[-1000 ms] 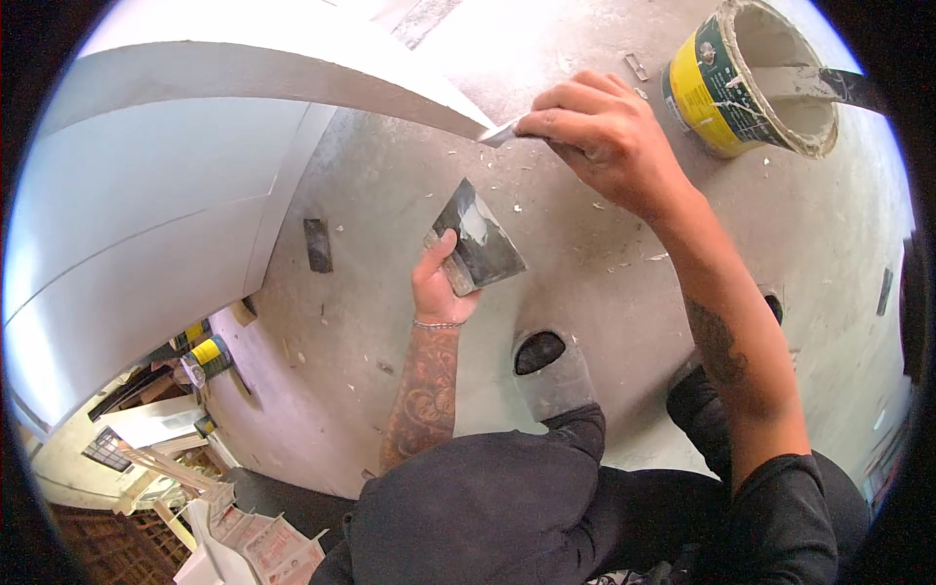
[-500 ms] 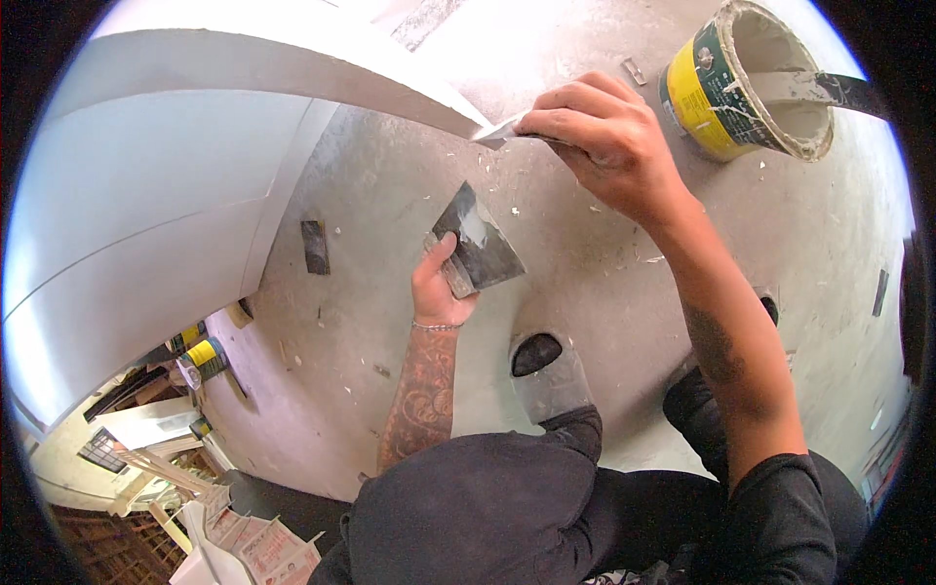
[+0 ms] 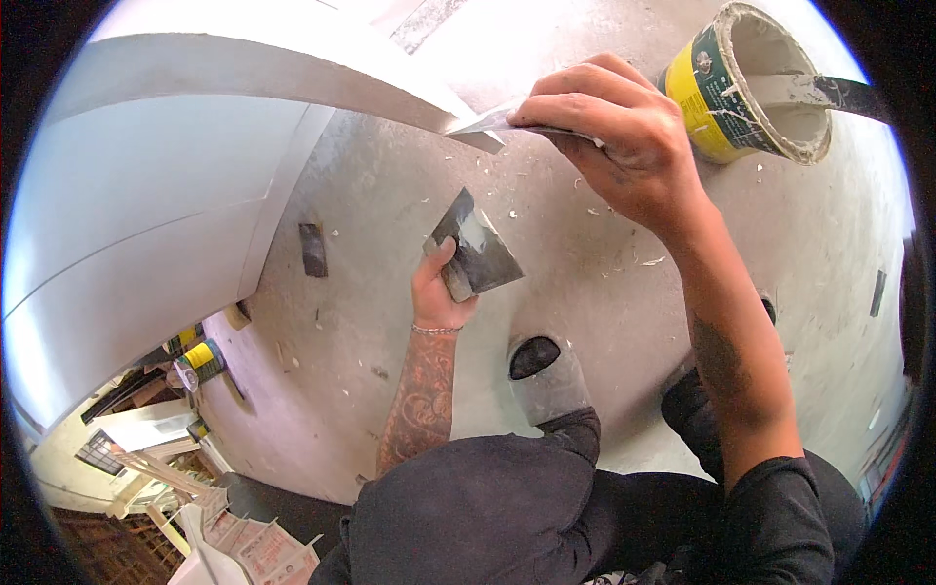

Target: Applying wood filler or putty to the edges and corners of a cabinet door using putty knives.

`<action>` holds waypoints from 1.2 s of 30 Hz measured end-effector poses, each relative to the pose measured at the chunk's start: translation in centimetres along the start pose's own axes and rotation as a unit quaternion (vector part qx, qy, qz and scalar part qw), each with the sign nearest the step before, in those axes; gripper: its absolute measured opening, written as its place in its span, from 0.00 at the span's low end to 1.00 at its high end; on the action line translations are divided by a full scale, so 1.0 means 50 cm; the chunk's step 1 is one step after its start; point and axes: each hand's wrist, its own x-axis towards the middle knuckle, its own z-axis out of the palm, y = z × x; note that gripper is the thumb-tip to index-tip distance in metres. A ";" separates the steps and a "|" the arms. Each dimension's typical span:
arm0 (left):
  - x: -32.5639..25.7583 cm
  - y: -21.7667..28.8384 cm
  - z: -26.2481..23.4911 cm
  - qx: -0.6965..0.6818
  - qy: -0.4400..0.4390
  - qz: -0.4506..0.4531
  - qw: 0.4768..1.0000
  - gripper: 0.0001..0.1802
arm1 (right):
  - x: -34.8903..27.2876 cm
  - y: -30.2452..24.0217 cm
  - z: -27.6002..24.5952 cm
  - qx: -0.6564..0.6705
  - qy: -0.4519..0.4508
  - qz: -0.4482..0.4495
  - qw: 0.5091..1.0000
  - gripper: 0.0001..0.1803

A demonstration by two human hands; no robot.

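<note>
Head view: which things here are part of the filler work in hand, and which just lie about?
In use:
right hand pressing a putty knife to the white panel
left hand holding a second putty knife
filler tub

Lying about:
small dark piece on the floor
yellow can

You are in a room under renovation, a building site rather than a lived-in home. The bare concrete floor [image 3: 409, 390] is dusty and strewn with white flecks of filler. A smeared yellow-and-green tub of filler [image 3: 751, 83] stands open on it, freshly white panels [image 3: 146, 195] rise beside you, and more tins [image 3: 200, 359] and loose boards [image 3: 146, 429] are piled nearby.
</note>
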 end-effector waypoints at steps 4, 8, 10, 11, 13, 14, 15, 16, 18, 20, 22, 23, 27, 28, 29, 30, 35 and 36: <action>-0.002 0.004 0.018 -0.009 0.002 0.002 1.000 0.19 | -0.021 0.004 -0.013 0.010 -0.046 0.023 0.999 0.10; 0.003 0.001 0.021 0.001 0.015 -0.003 1.000 0.18 | -0.064 0.020 0.032 -0.109 -0.155 0.062 0.980 0.11; 0.001 -0.002 0.026 0.012 0.021 -0.005 1.000 0.18 | -0.062 0.027 0.045 -0.134 -0.134 0.056 0.980 0.10; 0.000 -0.003 0.028 0.023 0.028 -0.004 0.999 0.18 | -0.057 0.025 0.044 -0.135 -0.135 0.058 0.980 0.10; 0.002 -0.005 0.023 0.019 0.030 0.000 0.999 0.18 | -0.037 0.017 0.028 -0.102 -0.058 0.018 0.993 0.11; 0.000 -0.001 0.017 0.017 0.035 0.007 0.999 0.18 | -0.026 0.010 0.019 -0.099 -0.057 0.019 0.993 0.11; -0.003 0.004 0.010 0.019 0.038 0.008 0.999 0.18 | -0.015 0.001 0.009 -0.052 -0.035 0.011 0.998 0.13; -0.001 0.002 0.009 0.017 0.043 0.008 0.999 0.19 | -0.011 -0.003 -0.002 -0.009 -0.017 0.001 1.000 0.14; 0.001 0.001 0.005 0.013 0.047 0.010 0.999 0.19 | -0.023 0.001 -0.022 0.026 -0.063 0.056 0.996 0.14; 0.005 0.011 0.028 0.042 0.010 0.028 0.999 0.21 | -0.033 0.010 -0.044 0.074 -0.152 0.113 0.979 0.12; 0.014 0.031 0.037 0.087 -0.013 0.041 0.995 0.21 | -0.048 0.013 -0.037 0.070 -0.202 0.106 0.971 0.12; 0.016 0.039 0.043 0.132 -0.037 0.054 0.989 0.21 | -0.055 0.011 -0.032 0.065 -0.251 0.099 0.961 0.12; 0.013 0.048 0.077 0.198 -0.027 0.085 0.976 0.21 | -0.063 -0.006 -0.021 0.060 -0.302 0.177 0.935 0.08; 0.010 0.053 0.082 0.219 -0.025 0.088 0.971 0.21 | -0.064 -0.006 -0.019 0.062 -0.301 0.177 0.935 0.08; 0.008 0.057 0.088 0.240 -0.024 0.090 0.966 0.21 | -0.065 -0.007 -0.017 0.051 -0.301 0.166 0.938 0.08; 0.004 0.058 0.095 0.242 -0.023 0.090 0.966 0.21 | -0.067 -0.008 -0.014 0.040 -0.302 0.155 0.940 0.09; -0.009 0.050 0.129 0.145 0.047 0.036 0.988 0.20 | -0.094 -0.002 0.011 -0.024 -0.280 0.067 0.957 0.13; -0.012 0.049 0.136 0.146 0.048 0.037 0.987 0.20 | -0.099 -0.003 0.018 -0.047 -0.261 0.053 0.963 0.14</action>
